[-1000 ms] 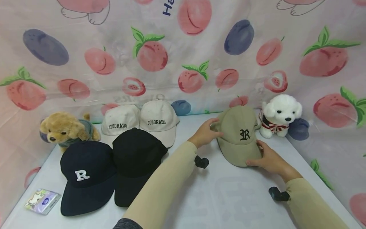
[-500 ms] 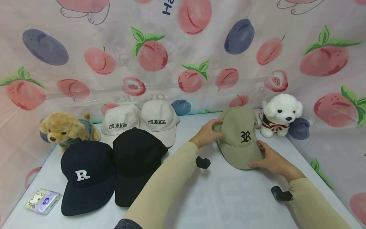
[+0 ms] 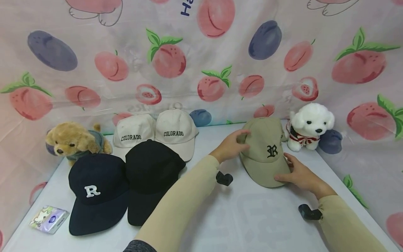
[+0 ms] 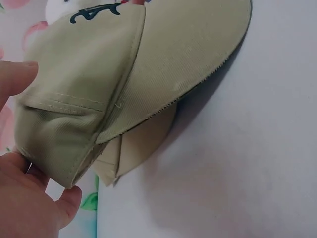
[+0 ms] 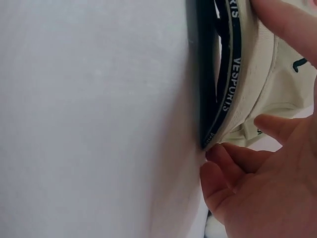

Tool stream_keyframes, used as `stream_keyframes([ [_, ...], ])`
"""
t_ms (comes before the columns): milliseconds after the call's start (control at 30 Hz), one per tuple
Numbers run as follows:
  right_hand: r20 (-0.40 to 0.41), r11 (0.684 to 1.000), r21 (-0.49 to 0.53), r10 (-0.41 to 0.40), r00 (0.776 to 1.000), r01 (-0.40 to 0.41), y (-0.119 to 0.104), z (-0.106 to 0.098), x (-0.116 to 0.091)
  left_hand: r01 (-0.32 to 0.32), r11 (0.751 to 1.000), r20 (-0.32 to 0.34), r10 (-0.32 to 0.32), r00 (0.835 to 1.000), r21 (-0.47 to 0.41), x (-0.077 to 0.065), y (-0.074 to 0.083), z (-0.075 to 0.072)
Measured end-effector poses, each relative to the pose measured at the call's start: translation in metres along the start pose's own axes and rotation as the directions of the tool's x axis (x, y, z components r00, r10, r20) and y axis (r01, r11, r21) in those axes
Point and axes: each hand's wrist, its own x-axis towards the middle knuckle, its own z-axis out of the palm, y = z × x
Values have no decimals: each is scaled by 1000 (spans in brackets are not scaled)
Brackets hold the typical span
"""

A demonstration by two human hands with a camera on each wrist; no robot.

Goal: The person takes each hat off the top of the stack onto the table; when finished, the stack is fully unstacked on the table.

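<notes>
A khaki baseball cap [image 3: 259, 140] with a dark Gothic R faces me at the right of the white table, its brim toward me. My left hand [image 3: 228, 147] grips its left side; in the left wrist view, fingers [image 4: 64, 208] lie at the lower edge of the crown. My right hand [image 3: 302, 175] holds the brim's right corner, thumb [image 5: 292, 25] on top and fingertips at the edge. The brim's underside shows dark lettered tape. Partly hidden behind it is another khaki cap [image 3: 284, 134], whose brim [image 4: 143, 144] shows below the held one in the left wrist view.
A white plush dog [image 3: 310, 122] sits right behind the caps. At left stand a navy cap [image 3: 97, 178], a black cap [image 3: 154, 168], two off-white caps [image 3: 174, 126], a tan plush dog [image 3: 73, 140] and a small printed pack [image 3: 49, 219]. A fruit-print curtain [image 3: 132, 84] hangs behind.
The held khaki cap has shifted slightly toward me and to the right. Both hands have moved a little right with it, and the left fingers reach farther over its side.
</notes>
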Motion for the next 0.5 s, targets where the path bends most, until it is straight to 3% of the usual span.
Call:
stream_keyframes([
  [500, -8, 999, 39, 5, 1000, -4, 0, 2, -1, 6, 999, 36, -8, 999, 46, -6, 8, -5],
])
